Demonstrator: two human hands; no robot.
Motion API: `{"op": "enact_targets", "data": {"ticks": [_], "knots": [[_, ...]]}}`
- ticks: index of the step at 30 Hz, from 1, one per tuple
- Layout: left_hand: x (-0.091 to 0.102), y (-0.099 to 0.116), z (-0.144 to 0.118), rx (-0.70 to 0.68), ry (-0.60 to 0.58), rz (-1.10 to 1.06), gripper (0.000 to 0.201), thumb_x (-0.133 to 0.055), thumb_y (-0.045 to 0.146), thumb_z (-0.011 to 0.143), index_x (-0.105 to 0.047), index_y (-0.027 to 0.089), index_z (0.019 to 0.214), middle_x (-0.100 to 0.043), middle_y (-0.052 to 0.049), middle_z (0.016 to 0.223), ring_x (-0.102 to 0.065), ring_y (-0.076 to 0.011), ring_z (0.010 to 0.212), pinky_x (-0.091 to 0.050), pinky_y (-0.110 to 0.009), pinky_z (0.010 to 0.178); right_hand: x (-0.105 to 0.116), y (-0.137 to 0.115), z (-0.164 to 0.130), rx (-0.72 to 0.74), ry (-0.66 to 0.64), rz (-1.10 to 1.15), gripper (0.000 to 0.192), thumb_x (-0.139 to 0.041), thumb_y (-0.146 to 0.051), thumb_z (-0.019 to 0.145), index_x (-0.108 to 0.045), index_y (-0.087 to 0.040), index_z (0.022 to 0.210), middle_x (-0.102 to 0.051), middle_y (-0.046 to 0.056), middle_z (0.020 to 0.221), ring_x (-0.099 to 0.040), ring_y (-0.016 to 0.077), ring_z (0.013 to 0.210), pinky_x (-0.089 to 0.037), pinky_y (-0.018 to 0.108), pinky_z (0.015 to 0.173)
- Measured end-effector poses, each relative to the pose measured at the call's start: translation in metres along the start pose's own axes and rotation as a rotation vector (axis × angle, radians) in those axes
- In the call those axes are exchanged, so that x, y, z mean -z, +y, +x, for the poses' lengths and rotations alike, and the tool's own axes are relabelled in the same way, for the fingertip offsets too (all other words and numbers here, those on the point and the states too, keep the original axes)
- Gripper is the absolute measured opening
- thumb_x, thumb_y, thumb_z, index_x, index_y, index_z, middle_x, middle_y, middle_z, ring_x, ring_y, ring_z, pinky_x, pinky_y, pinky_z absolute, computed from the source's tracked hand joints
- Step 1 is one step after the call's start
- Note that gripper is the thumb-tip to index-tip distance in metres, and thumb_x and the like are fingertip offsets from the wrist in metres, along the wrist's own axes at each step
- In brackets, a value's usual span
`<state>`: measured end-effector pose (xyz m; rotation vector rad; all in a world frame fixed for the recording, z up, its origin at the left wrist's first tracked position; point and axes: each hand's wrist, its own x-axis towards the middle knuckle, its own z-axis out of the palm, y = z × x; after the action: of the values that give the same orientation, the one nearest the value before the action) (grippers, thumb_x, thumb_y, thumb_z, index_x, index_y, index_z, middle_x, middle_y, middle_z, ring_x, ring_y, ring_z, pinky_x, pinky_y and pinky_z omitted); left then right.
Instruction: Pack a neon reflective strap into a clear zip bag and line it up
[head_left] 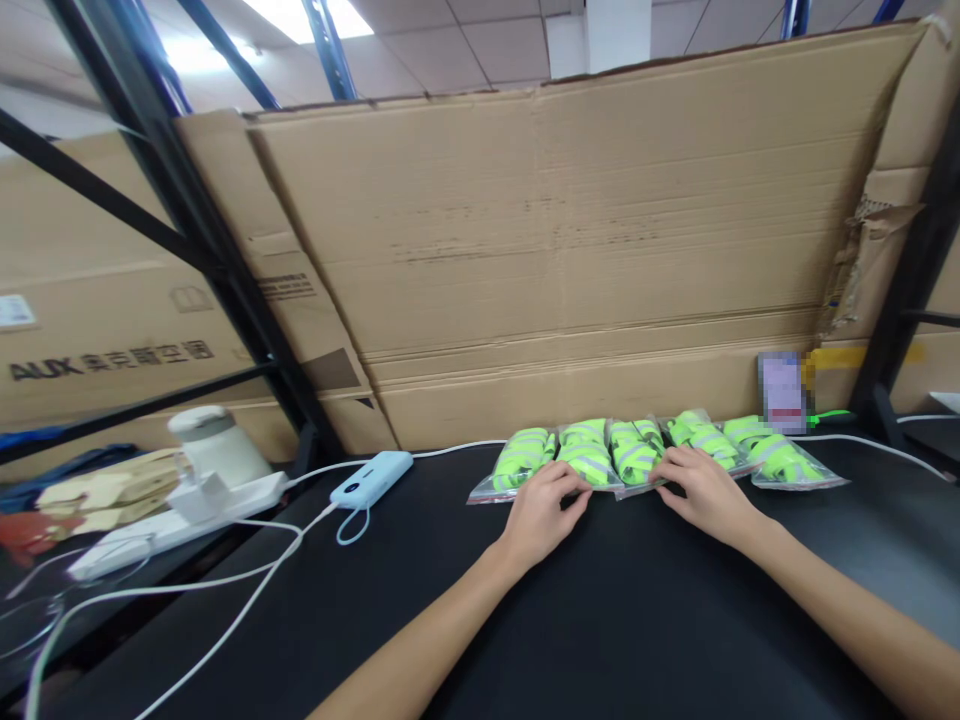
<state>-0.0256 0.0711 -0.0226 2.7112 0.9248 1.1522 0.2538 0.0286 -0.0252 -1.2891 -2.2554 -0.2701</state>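
**Slick plastic, matt black, rough board**

Under my left grip (541, 512) and right grip (705, 495), glossy clear plastic packets (592, 455) hold neon cloth bands. The tabletop (600, 620) looks matt black, the cardboard sheet (570, 250) dull and scuffed, the power bank (373, 478) smooth plastic.

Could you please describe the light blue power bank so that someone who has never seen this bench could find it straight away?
Start at the big cardboard sheet leaning behind the black table and go to its lower left corner. There, on the table, lies the power bank, left of the row of neon yellow bagged packets. It alone is pale blue, with a wrist loop and a white cable.
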Motion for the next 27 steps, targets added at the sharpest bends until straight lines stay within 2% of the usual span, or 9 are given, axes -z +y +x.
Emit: {"op": "enact_targets", "data": {"ticks": [11,27], "knots": [[0.0028,0.0022,0.0008,0.012,-0.033,-0.059,0.014,-0.059,0.022,0.094,-0.073,0.021,0.09,-0.067,-0.004,0.086,-0.064,-0.0186,0.081,-0.054,-0.031,0.074,0.0006,0.0039,-0.0004,-0.018,0.032,-0.043,0.02,-0.058,-0.003,0.085,-0.065,-0.022,0.084,-0.065,0.003,0.085,-0.06,0.0228,0.085,-0.041,0.035,0.077],[0.0034,0.0042,0.0031,-0.021,-0.03,-0.028,0.012,-0.06,0.019,0.093,-0.071,0.02,0.087,-0.068,-0.004,0.085,-0.062,-0.0199,0.081,-0.051,-0.036,0.079,0.0035,0.0003,-0.0009,0.0,0.008,0.007,0.016,-0.059,-0.008,0.089,-0.067,-0.022,0.089,-0.066,0.005,0.089,-0.061,0.0247,0.088,-0.043,0.038,0.079]]}}
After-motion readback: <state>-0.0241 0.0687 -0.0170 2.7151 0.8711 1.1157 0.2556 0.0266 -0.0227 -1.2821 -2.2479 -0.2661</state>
